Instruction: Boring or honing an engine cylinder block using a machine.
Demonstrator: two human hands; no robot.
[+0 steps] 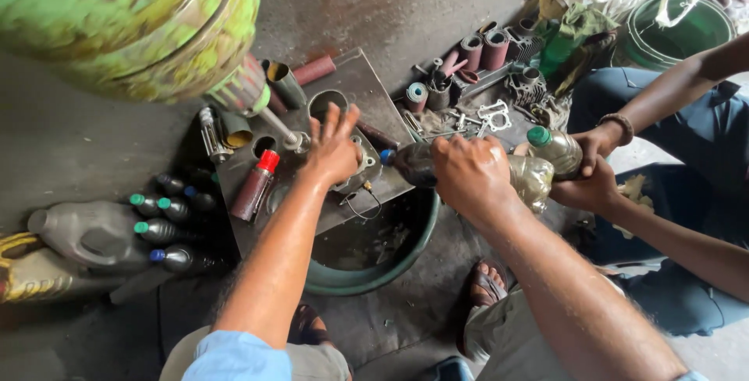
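Right hand (470, 172) clamped on a dark bottle (417, 164) lying sideways, cap toward the metal part (360, 164); left hand (334, 147), fingers spread, rests on that part, nearer it.

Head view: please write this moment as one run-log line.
left hand: on metal part | right hand: holds dark bottle, tilted | below: green basin

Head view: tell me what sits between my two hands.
In the head view, a dark bottle's blue-capped neck points from the right hand toward the left hand, above the green basin.
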